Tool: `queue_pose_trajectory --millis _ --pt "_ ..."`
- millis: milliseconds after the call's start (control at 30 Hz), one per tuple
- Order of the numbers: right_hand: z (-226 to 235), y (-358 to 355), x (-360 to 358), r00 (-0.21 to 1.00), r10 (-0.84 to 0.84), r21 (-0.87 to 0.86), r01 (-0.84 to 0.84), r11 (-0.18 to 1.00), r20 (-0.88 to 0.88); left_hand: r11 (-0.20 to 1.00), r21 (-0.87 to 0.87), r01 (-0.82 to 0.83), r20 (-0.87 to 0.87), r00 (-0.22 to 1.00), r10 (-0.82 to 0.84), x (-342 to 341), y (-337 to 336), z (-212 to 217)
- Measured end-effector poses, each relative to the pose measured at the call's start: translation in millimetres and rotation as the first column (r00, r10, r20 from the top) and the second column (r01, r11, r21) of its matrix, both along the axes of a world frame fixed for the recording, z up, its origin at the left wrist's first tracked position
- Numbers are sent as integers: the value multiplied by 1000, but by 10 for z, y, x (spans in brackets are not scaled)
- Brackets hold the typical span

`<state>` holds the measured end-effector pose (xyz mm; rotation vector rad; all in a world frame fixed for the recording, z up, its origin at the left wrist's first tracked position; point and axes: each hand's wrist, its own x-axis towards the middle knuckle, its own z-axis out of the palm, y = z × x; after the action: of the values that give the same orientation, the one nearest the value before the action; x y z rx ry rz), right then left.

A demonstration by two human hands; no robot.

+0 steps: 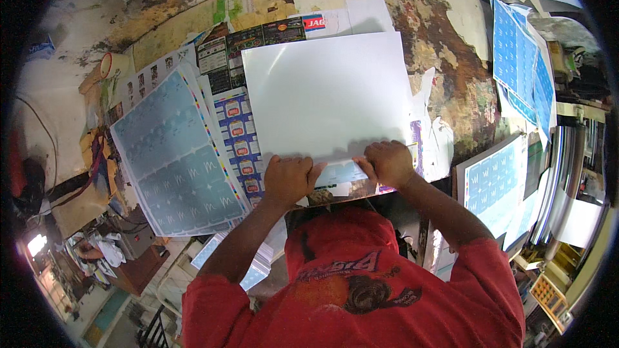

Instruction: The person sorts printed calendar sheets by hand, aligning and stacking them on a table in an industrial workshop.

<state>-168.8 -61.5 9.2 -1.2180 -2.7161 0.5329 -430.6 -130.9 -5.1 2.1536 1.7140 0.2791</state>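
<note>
A large white sheet (pixel 329 96) lies flat on the worktable in front of me; whether it is one sheet or a stack I cannot tell. At its near left edge my left hand (pixel 290 180) is closed, fingers curled over the paper and thumb pointing inward. Its near right edge is gripped the same way by my right hand (pixel 390 164). Between my two thumbs the near edge is bent up, and a strip of light blue print (pixel 338 173) shows there. Left of the white sheet rests a pile of blue printed sheets (pixel 177 154) with a colour bar along one side.
Under the white sheet are purple printed sheets (pixel 238 135) and dark printed paper (pixel 258 42). The worktable (pixel 445 38) is worn and peeling. A tape roll (pixel 115 65) sits at its far left. More blue sheets (pixel 493 183) stand on the right, beside metal rollers (pixel 560 177).
</note>
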Motion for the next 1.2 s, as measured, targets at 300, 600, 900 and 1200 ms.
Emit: queue_pose_trajectory --millis 300,600,900,1200 --pt "315 360 -122 994 -41 -154 56 986 100 1000 -22 20 28 999 -19 -99 357 267" --pt "2879 848 -399 997 49 137 -40 990 -58 986 163 -44 -44 998 52 -384 795 2953" --pt "948 2197 -786 971 11 -310 66 948 240 985 -157 -74 -5 997 74 -752 2139 719" --pt "296 2796 271 923 -364 -876 275 396 125 662 -724 -193 421 637 646 -1557 1986 -38"
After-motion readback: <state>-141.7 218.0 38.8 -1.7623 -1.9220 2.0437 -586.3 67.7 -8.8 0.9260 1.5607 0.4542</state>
